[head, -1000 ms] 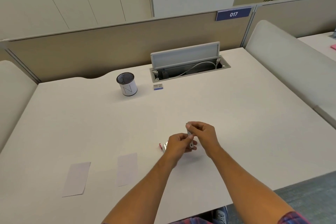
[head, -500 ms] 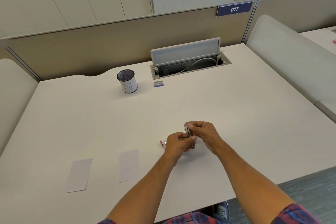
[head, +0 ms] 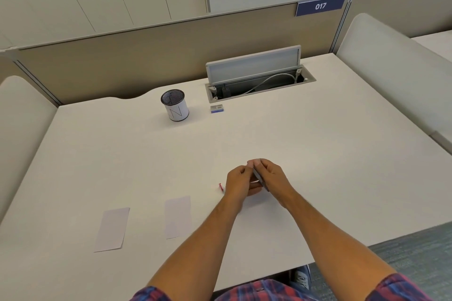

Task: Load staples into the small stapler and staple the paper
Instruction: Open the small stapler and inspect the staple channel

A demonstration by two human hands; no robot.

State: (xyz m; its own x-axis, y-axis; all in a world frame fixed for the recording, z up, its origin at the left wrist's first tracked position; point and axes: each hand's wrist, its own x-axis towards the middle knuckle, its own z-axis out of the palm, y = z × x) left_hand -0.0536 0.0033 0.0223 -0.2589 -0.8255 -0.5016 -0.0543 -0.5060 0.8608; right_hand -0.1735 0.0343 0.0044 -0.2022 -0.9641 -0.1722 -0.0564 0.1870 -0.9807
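both hands [head: 259, 179] pinch what looks like the stapler [head: 259, 176], paper slips [head: 177, 215] lying left, cup [head: 175, 105] behind.

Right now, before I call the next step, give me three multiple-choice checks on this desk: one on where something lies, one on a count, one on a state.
1. Where is the small staple box?
A. Beside the paper slips
B. Just in front of the open cable tray, right of the pen cup
C. In the person's left hand

2. How many paper slips lie on the desk?
A. One
B. Two
C. Four

3. What is the state of the hands?
A. Both resting flat on the desk
B. Only the right hand holds something
C. Both gripping the small stapler

Answers:
1 B: it sits near the tray's front edge.
2 B: one slip and another lie at lower left.
3 C: left hand and right hand both curl round it.
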